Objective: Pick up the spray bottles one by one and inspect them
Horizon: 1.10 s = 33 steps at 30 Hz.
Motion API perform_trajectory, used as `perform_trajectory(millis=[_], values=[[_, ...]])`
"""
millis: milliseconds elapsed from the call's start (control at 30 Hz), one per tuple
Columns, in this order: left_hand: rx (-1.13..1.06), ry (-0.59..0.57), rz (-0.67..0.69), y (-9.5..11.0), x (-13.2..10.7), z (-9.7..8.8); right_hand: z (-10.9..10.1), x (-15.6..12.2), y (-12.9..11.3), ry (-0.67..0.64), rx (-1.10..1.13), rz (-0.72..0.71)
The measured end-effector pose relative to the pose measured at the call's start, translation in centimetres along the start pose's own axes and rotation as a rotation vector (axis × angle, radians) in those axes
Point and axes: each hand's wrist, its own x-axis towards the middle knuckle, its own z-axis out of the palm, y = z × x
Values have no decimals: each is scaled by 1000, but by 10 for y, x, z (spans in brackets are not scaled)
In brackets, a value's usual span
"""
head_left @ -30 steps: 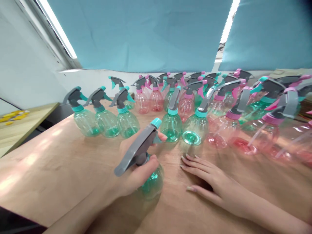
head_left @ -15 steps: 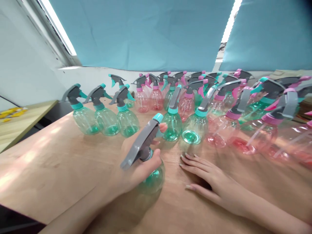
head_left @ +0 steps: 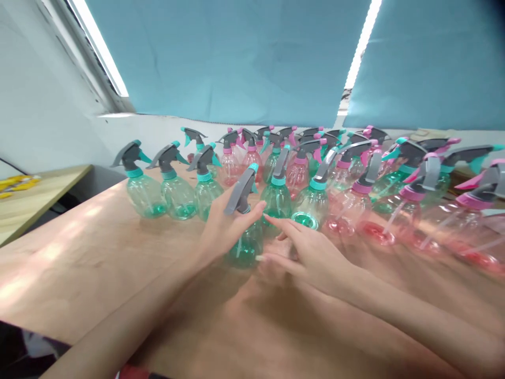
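My left hand (head_left: 224, 226) is wrapped round the neck of a green spray bottle (head_left: 248, 246), just under its grey trigger head. The bottle stands nearly upright in front of the row, its turquoise nozzle pointing up and away from me. At its right side is my right hand (head_left: 311, 250), fingers stretched out and thumb apart, the tips close to the bottle; whether they touch it I cannot tell. Directly behind stand another green spray bottle (head_left: 276, 202) and, to its right, a tilted green one (head_left: 313, 202). My left hand's far fingers are hidden.
Three green spray bottles (head_left: 179, 195) stand to the left. Several pink spray bottles (head_left: 353, 208) crowd the right side, with more pink and green ones behind. Yellow pieces (head_left: 18, 181) lie on a separate wooden table (head_left: 51, 197). Blue sheeting (head_left: 236, 58) covers the window.
My left hand has carried the green spray bottle away from me, toward the row, and it is more upright. My right hand has left the tabletop and come left beside the bottle.
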Motion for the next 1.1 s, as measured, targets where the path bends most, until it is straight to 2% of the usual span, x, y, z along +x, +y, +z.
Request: perform_trajectory(millis=[167,333,500,700,867,1100], values=[[-48,-8,-1,-4,10,3,16,40,-23,38,-27,43],[-74,-74,-5,-13,15,-6,22,56,-26,39,-21,117],[-50,-102,-50,-22,-4,-22,17,64,-19,55,50,142],[-11,-117,-97,-38,-26,-40,14,73,-16,60,-43,203],[11,-128,-133,-55,-33,-43,17,84,-17,40,-81,212],[56,-139,-119,-65,-35,-45,26,109,-21,66,-100,249]])
